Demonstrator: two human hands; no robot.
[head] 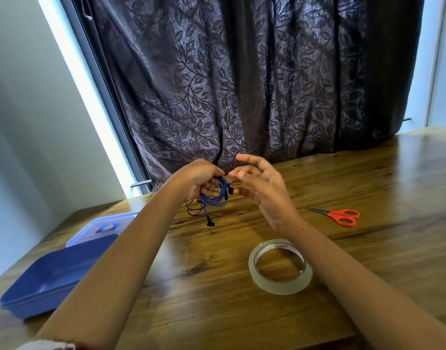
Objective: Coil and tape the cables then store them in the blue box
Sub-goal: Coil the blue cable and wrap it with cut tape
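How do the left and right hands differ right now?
The left hand grips the blue cable coil; the right hand holds nothing visible. The left hand's fingers curl tightly; the right hand's fingers are spread and loosely bent. Both hover above the table.

Clenched left hand (199, 180) (right hand (261, 190) loose).

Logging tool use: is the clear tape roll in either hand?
No, the clear tape roll lies flat on the wooden table, untouched, while the left hand grips the coiled blue cable.
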